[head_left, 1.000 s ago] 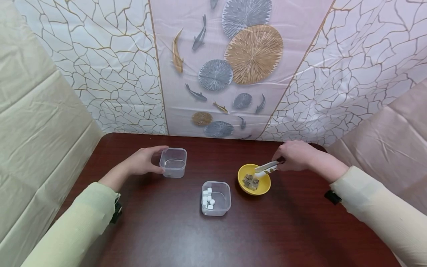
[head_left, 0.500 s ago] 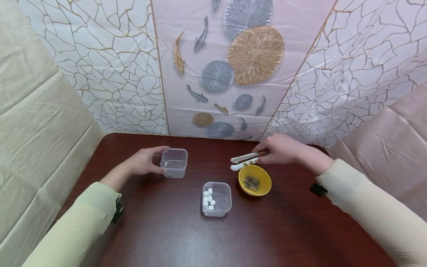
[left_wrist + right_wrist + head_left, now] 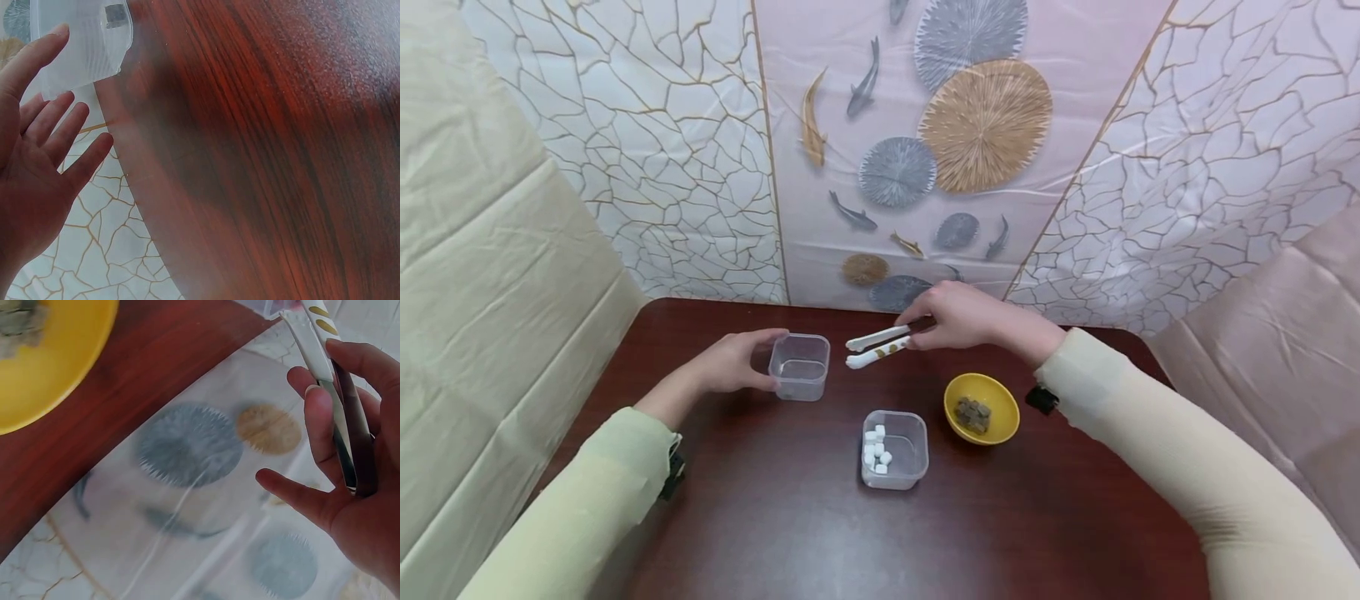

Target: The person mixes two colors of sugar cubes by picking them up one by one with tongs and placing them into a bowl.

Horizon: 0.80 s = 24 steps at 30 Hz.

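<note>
My left hand holds a clear square plastic tub at its left side, thumb near and fingers far. A small dark square piece shows through the tub's wall in the left wrist view. My right hand grips metal tongs with white, gold-spotted sleeves on the ends. The tong tips are spread apart, just right of that tub, with nothing visible between them. Right of centre sits a yellow bowl with several brown chunks.
A second clear tub stands front centre, with several white cubes along its left side. The dark wooden table ends at a patterned cloth backdrop. Beige cloth hangs at the left.
My right hand has carried the tongs up out of the yellow bowl and leftward towards the left tub. My left hand has stayed at its tub. The head view has shifted slightly.
</note>
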Tool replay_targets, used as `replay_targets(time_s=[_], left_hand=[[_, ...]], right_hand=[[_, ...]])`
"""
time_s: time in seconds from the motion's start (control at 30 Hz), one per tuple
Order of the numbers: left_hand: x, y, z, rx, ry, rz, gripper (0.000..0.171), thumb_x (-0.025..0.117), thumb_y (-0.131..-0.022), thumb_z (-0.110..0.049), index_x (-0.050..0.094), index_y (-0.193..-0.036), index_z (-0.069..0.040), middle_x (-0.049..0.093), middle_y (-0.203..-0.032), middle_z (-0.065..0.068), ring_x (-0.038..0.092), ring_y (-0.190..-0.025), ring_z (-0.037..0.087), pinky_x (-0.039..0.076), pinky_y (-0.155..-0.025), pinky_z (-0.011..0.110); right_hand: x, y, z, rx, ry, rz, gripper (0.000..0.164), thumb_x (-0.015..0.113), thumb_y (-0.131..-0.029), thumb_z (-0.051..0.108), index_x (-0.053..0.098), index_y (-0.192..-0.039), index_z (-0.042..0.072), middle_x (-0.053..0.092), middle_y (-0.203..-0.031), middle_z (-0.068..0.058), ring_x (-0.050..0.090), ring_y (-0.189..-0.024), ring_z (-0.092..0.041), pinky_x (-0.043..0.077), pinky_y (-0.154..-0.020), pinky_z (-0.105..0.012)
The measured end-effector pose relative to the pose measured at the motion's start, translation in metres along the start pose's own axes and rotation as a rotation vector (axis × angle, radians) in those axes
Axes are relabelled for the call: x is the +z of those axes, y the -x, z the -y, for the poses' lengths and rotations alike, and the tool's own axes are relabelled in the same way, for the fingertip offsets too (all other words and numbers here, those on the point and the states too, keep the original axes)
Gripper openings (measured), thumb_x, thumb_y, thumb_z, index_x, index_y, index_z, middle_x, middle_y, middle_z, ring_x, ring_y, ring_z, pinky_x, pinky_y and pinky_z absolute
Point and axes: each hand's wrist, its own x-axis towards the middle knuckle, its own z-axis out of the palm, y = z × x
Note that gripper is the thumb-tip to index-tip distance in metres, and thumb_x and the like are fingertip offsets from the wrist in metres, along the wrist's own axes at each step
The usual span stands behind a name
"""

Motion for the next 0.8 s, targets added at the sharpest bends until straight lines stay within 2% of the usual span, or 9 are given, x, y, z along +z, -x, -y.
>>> replay_targets(time_s=[0.1,0.23,0.43,0.67,0.8], left_hand=[[0.001,-0.001,0.000,0.004,-0.002,-0.001,0.087,0.090,-0.087,-0.019,0.046,-0.159,-0.001,0.057,-0.154,0.024,0.054,-0.143,0.043,0.041,-0.119,0.061],[0.000,0.000,-0.001,-0.004,-0.003,0.001,0.087,0.089,-0.087,-0.019,0.046,-0.160,-0.001,0.056,-0.155,0.024,0.053,-0.144,0.043,0.040,-0.120,0.061],[-0.001,-0.001,-0.001,-0.016,-0.001,0.007,0.086,0.089,-0.087,-0.019,0.046,-0.160,-0.002,0.055,-0.155,0.024,0.053,-0.145,0.043,0.040,-0.120,0.061],[-0.001,-0.002,0.001,-0.016,-0.003,0.002,0.087,0.090,-0.086,-0.020,0.046,-0.159,-0.002,0.058,-0.153,0.023,0.054,-0.143,0.041,0.040,-0.120,0.060],[0.000,-0.002,0.002,-0.009,-0.002,-0.001,0.087,0.090,-0.087,-0.020,0.046,-0.159,-0.002,0.059,-0.153,0.023,0.055,-0.143,0.041,0.041,-0.119,0.060]], right_hand=[[0.001,-0.017,0.005,-0.033,0.018,0.013,0.028,0.078,-0.094,0.024,0.083,-0.120,0.013,0.080,-0.102,0.002,0.062,-0.077,-0.016,0.052,-0.072,-0.040],[0.003,-0.040,0.010,-0.071,0.069,0.041,0.026,0.077,-0.094,0.025,0.083,-0.118,0.016,0.078,-0.094,0.004,0.058,-0.074,-0.014,0.052,-0.070,-0.038],[0.006,-0.072,0.021,-0.064,0.165,0.098,0.022,0.076,-0.093,0.026,0.083,-0.114,0.019,0.073,-0.084,0.007,0.062,-0.076,-0.018,0.055,-0.073,-0.043],[0.017,-0.101,0.033,-0.062,0.261,0.152,0.009,0.078,-0.091,0.025,0.080,-0.099,0.023,0.052,-0.070,0.011,0.052,-0.072,-0.015,0.046,-0.066,-0.039],[0.026,-0.112,0.037,-0.059,0.285,0.172,0.006,0.079,-0.089,0.023,0.080,-0.096,0.024,0.054,-0.071,0.011,0.055,-0.072,-0.016,0.051,-0.068,-0.041]])
